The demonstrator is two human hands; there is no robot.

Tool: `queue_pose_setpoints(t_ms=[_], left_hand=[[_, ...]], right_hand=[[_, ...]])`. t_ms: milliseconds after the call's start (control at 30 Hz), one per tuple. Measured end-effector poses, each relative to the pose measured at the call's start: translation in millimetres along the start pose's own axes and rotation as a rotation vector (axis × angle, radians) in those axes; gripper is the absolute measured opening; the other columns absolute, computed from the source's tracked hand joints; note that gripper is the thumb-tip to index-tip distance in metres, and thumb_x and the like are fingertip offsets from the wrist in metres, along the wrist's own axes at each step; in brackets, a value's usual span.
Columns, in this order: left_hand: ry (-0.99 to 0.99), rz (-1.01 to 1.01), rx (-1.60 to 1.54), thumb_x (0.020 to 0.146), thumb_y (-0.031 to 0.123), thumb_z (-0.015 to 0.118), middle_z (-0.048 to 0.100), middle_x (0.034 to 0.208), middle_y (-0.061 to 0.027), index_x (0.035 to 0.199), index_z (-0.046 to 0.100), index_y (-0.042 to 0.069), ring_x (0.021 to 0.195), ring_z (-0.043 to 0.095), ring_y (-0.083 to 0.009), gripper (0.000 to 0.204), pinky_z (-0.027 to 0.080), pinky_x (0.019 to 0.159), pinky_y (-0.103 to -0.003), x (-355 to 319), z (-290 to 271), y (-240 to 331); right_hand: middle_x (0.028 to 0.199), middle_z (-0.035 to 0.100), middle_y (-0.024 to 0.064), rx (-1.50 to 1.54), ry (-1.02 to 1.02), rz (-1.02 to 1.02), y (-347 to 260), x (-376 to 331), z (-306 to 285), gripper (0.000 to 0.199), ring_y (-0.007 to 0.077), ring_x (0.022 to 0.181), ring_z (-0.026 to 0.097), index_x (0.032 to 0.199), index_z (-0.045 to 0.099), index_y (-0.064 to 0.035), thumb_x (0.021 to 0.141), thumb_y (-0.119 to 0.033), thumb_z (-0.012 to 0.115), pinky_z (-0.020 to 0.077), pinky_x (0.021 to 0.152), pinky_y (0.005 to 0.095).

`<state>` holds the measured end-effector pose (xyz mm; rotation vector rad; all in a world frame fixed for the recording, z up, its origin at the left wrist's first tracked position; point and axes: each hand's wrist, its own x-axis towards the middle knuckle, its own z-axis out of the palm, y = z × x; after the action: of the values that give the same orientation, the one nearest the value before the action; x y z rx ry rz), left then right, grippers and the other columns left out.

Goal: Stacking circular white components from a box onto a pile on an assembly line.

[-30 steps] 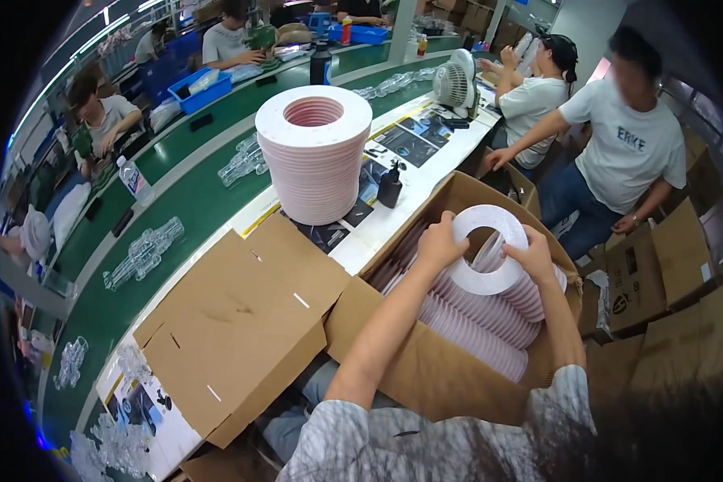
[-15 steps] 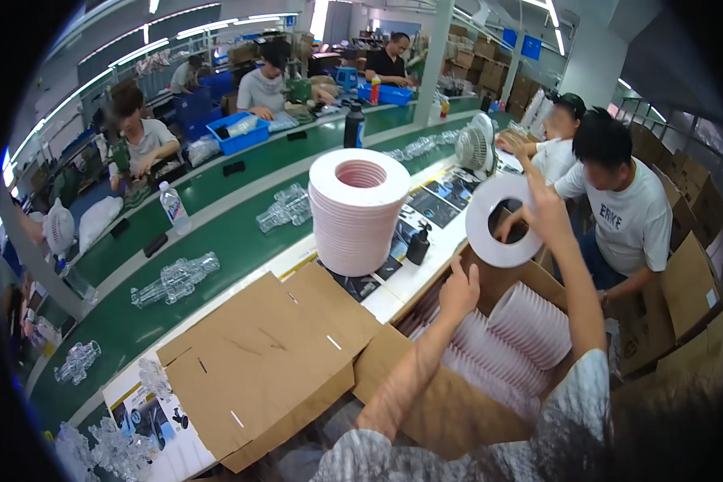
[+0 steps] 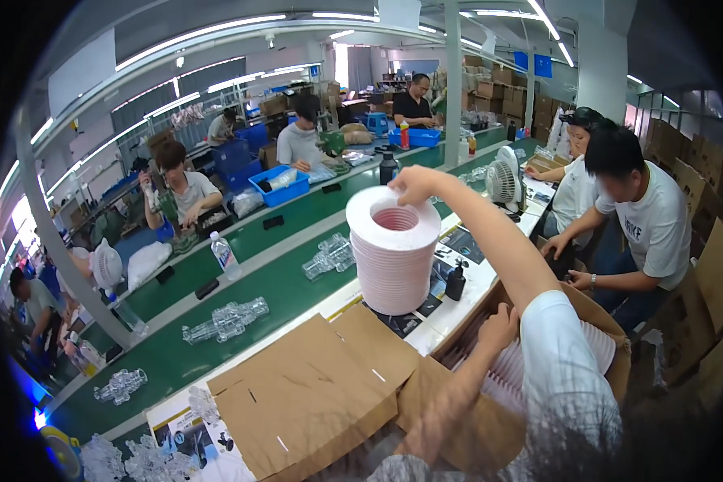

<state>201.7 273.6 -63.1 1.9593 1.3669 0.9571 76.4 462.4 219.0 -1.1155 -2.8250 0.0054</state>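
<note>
Lower left of frame: flattened cardboard (image 3: 313, 402) lying on table edge, clear plastic parts (image 3: 226, 320) on green belt (image 3: 217, 281) above it. Centre: tall stack of white rings (image 3: 392, 261) standing on white bench. Right hand (image 3: 414, 185) raised to stack's top rim at far side, fingers curled on topmost ring. Lower centre-right: left hand (image 3: 498, 328) resting on rim of open box (image 3: 490, 418), fingers hooked over edge; more rings (image 3: 602, 341) packed inside. Upper right: small fan (image 3: 504, 181), two seated workers (image 3: 643, 225).
</note>
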Motion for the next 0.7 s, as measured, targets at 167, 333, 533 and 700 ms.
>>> queue_pose_setpoints(t_ms=[167,333,533,700], left_hand=[[-0.053,0.059,-0.033,0.096,0.04,0.039,0.065,0.087,-0.032,0.11,0.044,0.005,0.08,0.064,-0.0499,0.037,0.05,0.073,-0.059,-1,3,-9],[-0.074,0.122,-0.03,0.092,0.034,0.046,0.066,0.091,-0.0318,0.115,0.042,0.004,0.084,0.064,-0.0491,0.038,0.051,0.075,-0.058,7,11,-23],[0.005,0.194,-0.064,0.086,0.033,0.053,0.066,0.092,-0.0306,0.119,0.049,0.002,0.086,0.065,-0.0476,0.045,0.053,0.075,-0.054,13,32,-44],[-0.295,-0.06,-0.229,0.098,0.03,0.052,0.051,0.139,-0.0147,0.138,0.045,0.006,0.126,0.05,-0.0265,0.048,0.042,0.104,-0.037,23,50,-43]], right_hand=[[0.104,0.07,0.0151,-0.09,-0.093,0.056,3,11,4,0.053,0.0303,0.096,0.067,0.119,0.068,-0.013,0.069,-0.03,0.072,0.0525,0.086,0.0365],[0.101,0.071,0.0146,-0.09,-0.123,0.083,10,20,9,0.054,0.0299,0.094,0.067,0.12,0.068,-0.0142,0.069,-0.03,0.072,0.053,0.084,0.0361],[0.081,0.069,0.0143,0.078,-0.003,0.059,12,28,26,0.026,0.0267,0.075,0.066,0.091,0.074,-0.0116,0.068,-0.025,0.071,0.0544,0.067,0.0387],[0.105,0.07,0.0143,0.113,-0.073,0.117,23,7,17,0.051,0.0282,0.097,0.068,0.117,0.069,-0.0158,0.068,-0.03,0.07,0.0533,0.085,0.0354]])
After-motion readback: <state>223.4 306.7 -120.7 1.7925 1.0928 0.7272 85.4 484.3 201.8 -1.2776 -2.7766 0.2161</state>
